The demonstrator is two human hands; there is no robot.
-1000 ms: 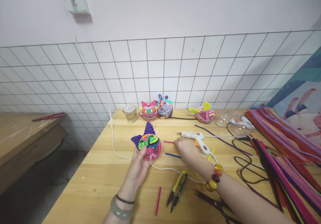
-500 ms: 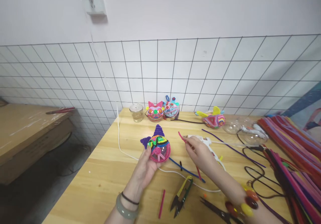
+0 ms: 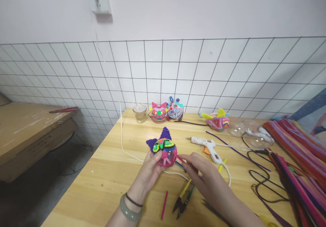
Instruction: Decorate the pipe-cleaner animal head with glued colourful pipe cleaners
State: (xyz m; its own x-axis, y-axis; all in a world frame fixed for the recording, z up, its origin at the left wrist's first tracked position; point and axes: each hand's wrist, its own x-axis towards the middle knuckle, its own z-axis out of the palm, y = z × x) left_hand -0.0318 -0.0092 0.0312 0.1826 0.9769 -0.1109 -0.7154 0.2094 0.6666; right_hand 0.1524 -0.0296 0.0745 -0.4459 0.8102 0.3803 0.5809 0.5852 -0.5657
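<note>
In the fingers of the left hand (image 3: 149,169), a clear round ornament (image 3: 168,152) is hovering over the middle of the tabletop (image 3: 107,172), showing two ridged purple ears, green-and-yellow eyes, a pink spiral nose and a pink rim. That hand is curling firmly around its left side and underside, the thumb pressing on the front. The right hand (image 3: 205,172) is pinching a slim pink strip (image 3: 180,158), thumb and forefinger drawn together; the strip's tip is meeting the ornament's right rim, though I cannot tell whether it is fixed there. The left forearm is slanting up from the near edge, wearing a pale green bangle (image 3: 129,212); the right is reaching in from the near right, knuckles uppermost. Just beyond it, a white glue gun (image 3: 213,151) is lying with its nozzle pointing left. Dark-bladed snips (image 3: 182,206) are lying between the forearms. At the far edge, a glass cup (image 3: 140,115) is standing beside a pink-eared ornament (image 3: 159,114).
</note>
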